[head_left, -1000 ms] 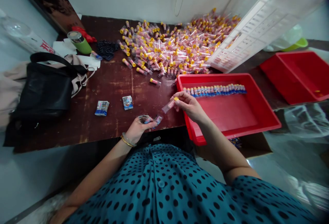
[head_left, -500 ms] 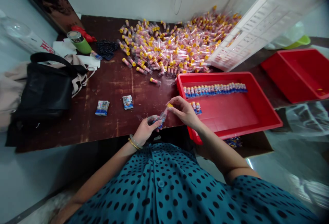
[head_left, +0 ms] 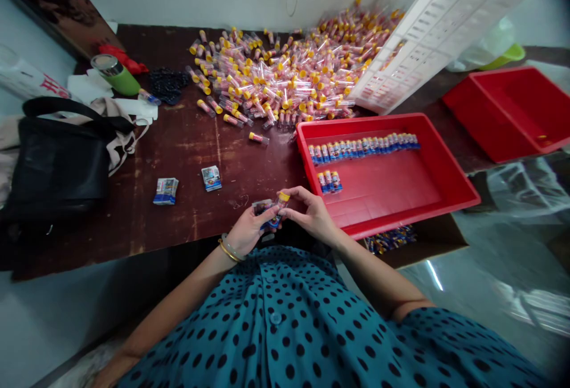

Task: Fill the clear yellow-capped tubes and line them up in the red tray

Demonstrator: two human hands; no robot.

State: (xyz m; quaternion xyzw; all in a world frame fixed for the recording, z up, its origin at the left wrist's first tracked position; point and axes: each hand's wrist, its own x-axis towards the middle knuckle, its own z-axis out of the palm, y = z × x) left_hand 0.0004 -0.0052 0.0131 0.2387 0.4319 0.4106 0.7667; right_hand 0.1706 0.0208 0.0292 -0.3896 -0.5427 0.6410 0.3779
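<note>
The person's left hand (head_left: 246, 231) holds small printed sleeves (head_left: 262, 204) and the lower part of a yellow-capped tube (head_left: 283, 197), just over the front edge of the counter (head_left: 249, 168). The right hand (head_left: 314, 217) has its fingers (head_left: 299, 193) bent narrowly about the capped end. Nearby, a red tray (head_left: 383, 179) carries one long row of labelled tubes (head_left: 365, 146) and a shorter group of three (head_left: 330, 181).

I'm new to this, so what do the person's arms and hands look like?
Left hand and right hand are gloveless. Two bangles, one gold, one paler, circle the left wrist. The teal shirt has black dots; its right sleeve is short.
</note>
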